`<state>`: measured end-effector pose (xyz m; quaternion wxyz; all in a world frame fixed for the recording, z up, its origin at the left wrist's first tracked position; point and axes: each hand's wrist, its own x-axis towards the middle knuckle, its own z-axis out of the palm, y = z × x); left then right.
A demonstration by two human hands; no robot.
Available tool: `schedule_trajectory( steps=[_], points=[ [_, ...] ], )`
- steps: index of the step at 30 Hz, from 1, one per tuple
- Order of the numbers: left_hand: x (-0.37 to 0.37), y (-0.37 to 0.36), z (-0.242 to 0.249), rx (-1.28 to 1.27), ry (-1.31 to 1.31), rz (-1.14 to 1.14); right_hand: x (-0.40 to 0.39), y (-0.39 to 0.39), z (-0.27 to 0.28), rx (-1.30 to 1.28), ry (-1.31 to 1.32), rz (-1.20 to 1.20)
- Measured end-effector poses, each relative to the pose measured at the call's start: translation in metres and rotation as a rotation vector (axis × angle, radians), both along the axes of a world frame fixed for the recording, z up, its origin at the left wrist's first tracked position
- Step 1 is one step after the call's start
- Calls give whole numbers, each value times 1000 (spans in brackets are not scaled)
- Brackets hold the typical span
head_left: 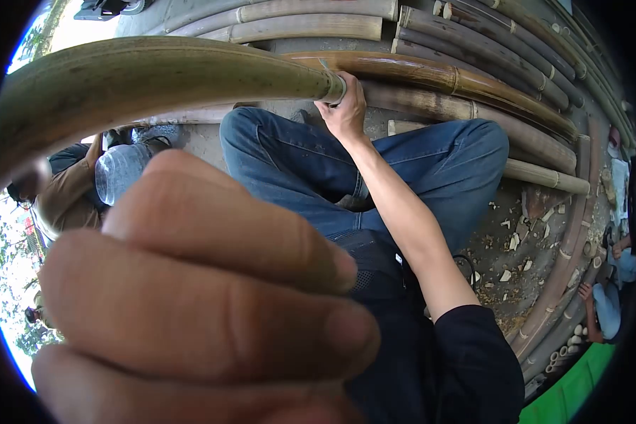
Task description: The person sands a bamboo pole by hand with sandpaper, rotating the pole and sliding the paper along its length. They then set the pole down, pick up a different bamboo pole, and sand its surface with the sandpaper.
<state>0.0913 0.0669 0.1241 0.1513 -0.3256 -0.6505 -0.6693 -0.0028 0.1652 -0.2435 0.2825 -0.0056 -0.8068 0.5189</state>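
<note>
A thick greenish-brown bamboo pole (177,71) runs across the upper left, close to the camera. My right hand (348,113) is wrapped round its pale cut end, above my crossed legs in blue jeans. Very near the lens, my left hand (191,297) fills the lower left with its fingers curled in. Whatever those fingers hold, if anything, is hidden. Just past the right hand lies a glossy brown bamboo pole (431,74) on the ground.
More bamboo poles (311,30) lie in rows ahead and to the right. Bamboo chips (512,244) litter the ground. A clear plastic jug (119,173) stands by a seated person (71,191) at left. Another person (604,311) and a green surface (572,392) are at right.
</note>
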Motion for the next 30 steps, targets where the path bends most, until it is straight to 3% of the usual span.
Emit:
schedule_trajectory(
  steps=[5,8,12,14,21,23,24,26,28,30],
  points=[
    [24,-44,3,548,105,168,0,3,4,-32,-46,-1],
    [9,11,13,341,65,122,-1,4,-1,-29,-13,11],
    [18,-2,29,196,12,136,-2,6,-3,-33,0,11],
    [19,-10,32,71,158,210,0,5,-3,-8,-7,11],
    [30,-5,48,132,248,274,-1,1,-3,26,13,5],
    [68,2,82,-1627,-306,835,-2,1,-3,42,53,9],
    [69,-2,84,-1636,-257,868,-2,2,-2,44,55,7],
    [65,-7,77,-1302,-188,850,1,-1,-2,47,-11,49],
    [35,-5,54,-143,61,441,2,-2,0,52,-18,54],
    [27,-7,45,-10,118,384,1,-1,0,61,-25,50]
  ],
)
